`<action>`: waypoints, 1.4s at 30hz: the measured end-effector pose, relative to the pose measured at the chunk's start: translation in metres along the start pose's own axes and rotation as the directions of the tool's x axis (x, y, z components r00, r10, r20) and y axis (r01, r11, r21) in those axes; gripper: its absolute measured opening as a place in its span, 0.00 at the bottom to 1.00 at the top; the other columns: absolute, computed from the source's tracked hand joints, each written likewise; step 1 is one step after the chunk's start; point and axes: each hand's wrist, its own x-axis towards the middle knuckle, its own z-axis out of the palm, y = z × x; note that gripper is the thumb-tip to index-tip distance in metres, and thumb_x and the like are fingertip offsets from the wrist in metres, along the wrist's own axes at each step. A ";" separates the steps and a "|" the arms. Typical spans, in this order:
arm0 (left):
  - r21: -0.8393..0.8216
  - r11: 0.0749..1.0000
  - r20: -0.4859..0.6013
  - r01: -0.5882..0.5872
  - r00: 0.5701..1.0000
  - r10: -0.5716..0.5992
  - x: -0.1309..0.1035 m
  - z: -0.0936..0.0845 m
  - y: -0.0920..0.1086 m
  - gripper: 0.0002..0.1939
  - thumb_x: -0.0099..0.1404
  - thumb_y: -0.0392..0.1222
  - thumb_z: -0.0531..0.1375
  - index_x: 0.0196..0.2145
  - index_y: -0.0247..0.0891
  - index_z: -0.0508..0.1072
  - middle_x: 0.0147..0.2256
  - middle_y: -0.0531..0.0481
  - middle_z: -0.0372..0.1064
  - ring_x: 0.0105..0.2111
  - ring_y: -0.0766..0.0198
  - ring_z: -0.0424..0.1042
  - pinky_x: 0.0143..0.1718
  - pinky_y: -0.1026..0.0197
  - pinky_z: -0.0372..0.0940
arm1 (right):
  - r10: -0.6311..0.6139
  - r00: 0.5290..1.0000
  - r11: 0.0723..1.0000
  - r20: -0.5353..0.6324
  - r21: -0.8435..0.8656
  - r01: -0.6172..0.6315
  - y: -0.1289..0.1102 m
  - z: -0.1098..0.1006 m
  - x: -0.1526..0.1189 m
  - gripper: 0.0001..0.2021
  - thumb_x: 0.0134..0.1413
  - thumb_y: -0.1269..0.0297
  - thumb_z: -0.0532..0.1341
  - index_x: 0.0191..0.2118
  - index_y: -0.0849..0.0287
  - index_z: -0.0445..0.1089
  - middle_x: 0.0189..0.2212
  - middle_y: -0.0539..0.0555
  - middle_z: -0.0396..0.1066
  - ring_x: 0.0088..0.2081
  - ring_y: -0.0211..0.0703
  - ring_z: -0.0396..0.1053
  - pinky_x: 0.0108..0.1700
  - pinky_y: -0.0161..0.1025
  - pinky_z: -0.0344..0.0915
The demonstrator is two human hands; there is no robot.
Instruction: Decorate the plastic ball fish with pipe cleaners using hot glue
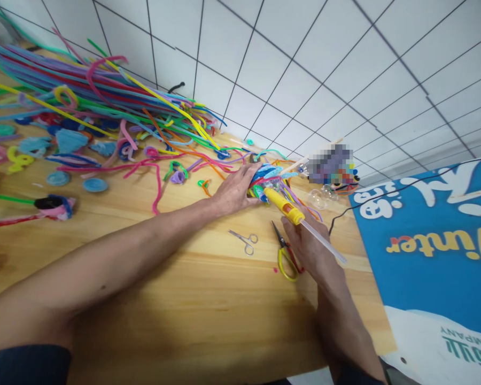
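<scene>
My left hand (235,190) reaches to the middle of the table, its fingers closed round a small blue piece of pipe-cleaner work (264,174). In my right hand (304,235) is a yellow hot glue gun (282,205), a long clear glue stick (324,241) jutting from its back end. The gun's nozzle end is close to the blue piece; the exact contact is too small to make out. Small silver scissors (245,241) lie below the hands. Beside my right wrist rests a pair of yellow-handled scissors (285,259), blades pointing away.
Many coloured pipe cleaners (104,99) are heaped along the tiled wall (224,48) at the left. Small coiled and fan-shaped pieces (70,140) lie before them. A blue printed board (425,240) stands at the right, with a black cable (404,187) across it.
</scene>
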 end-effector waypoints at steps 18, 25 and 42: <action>0.009 1.000 0.011 0.009 1.000 -0.009 0.001 -0.003 0.003 0.51 0.62 0.54 0.73 0.74 0.42 0.54 0.72 0.33 0.58 0.73 0.40 0.59 0.71 0.38 0.61 | 0.188 0.982 0.982 -0.020 0.021 -0.188 0.001 0.011 -0.001 0.15 0.70 0.53 0.55 0.48 0.55 0.73 0.40 0.61 0.79 0.40 0.56 0.75 0.42 0.49 0.72; 0.019 1.000 -0.001 0.002 1.000 -0.002 0.001 -0.001 0.003 0.50 0.62 0.54 0.73 0.73 0.43 0.54 0.71 0.34 0.59 0.72 0.40 0.60 0.69 0.38 0.64 | 0.178 0.983 0.984 -0.037 0.012 -0.178 0.002 0.011 0.000 0.13 0.70 0.52 0.56 0.44 0.55 0.72 0.38 0.60 0.78 0.38 0.56 0.74 0.40 0.49 0.71; 0.015 1.000 0.008 0.018 1.000 -0.018 0.000 -0.001 0.003 0.52 0.62 0.56 0.73 0.74 0.41 0.52 0.72 0.32 0.57 0.73 0.39 0.60 0.70 0.37 0.62 | 0.130 0.991 0.992 -0.032 0.010 -0.129 0.003 0.009 -0.001 0.14 0.72 0.52 0.55 0.47 0.55 0.74 0.37 0.59 0.80 0.38 0.55 0.76 0.40 0.47 0.72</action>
